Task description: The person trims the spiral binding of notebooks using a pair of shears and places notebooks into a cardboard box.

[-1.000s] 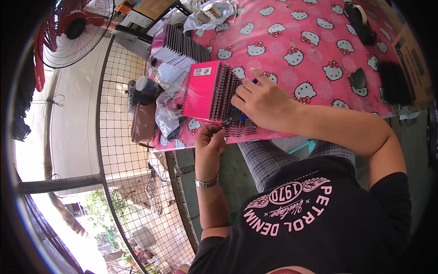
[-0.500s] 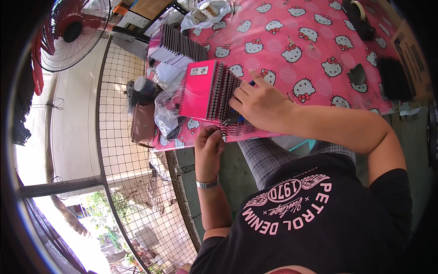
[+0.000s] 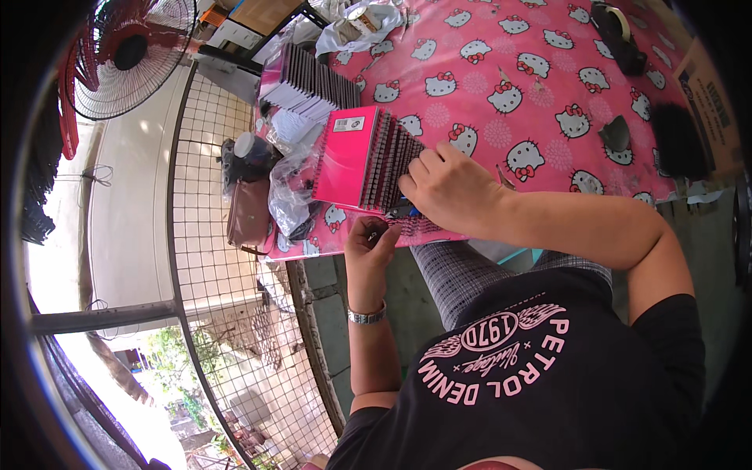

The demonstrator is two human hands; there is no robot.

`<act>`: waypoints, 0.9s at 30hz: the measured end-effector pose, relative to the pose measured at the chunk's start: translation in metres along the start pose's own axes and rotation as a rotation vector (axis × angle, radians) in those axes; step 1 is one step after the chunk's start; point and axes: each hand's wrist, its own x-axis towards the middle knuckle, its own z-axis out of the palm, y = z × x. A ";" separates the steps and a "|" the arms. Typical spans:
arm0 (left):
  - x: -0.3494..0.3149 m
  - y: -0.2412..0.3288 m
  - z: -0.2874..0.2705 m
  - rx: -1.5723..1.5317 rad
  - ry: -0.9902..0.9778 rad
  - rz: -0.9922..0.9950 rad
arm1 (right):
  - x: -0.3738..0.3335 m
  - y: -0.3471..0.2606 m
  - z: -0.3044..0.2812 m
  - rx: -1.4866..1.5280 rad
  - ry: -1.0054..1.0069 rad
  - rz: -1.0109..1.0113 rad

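Near the table's front edge, my left hand is closed around a small dark round object with a pale mark on it. My right hand is curled beside a stack of pink spiral notebooks, its fingertips at the black wire bindings. Just below those fingers a bit of a blue and dark tool shows; most of it is hidden, and what the fingers grip cannot be made out. Loose black spiral coils lie between my two hands on the pink patterned tablecloth.
Behind the notebooks stands another spiral-bound stack. Clear plastic bags, a brown pouch and a lidded jar crowd the left edge beside a wire mesh. A tape dispenser and cardboard box sit at right.
My right index finger, stretched upward before, is now more bent, and a blue part near its tip is no longer visible. My left hand has shifted slightly right, showing more of the round object.
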 end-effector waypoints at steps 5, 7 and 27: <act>0.001 -0.005 -0.001 0.039 0.032 0.020 | -0.001 0.001 0.001 -0.044 0.154 0.007; 0.001 -0.006 -0.003 0.047 0.036 0.014 | -0.001 0.000 0.003 0.044 0.004 0.020; 0.005 -0.017 -0.019 -0.121 -0.041 -0.071 | 0.002 -0.003 0.011 0.241 -0.320 0.094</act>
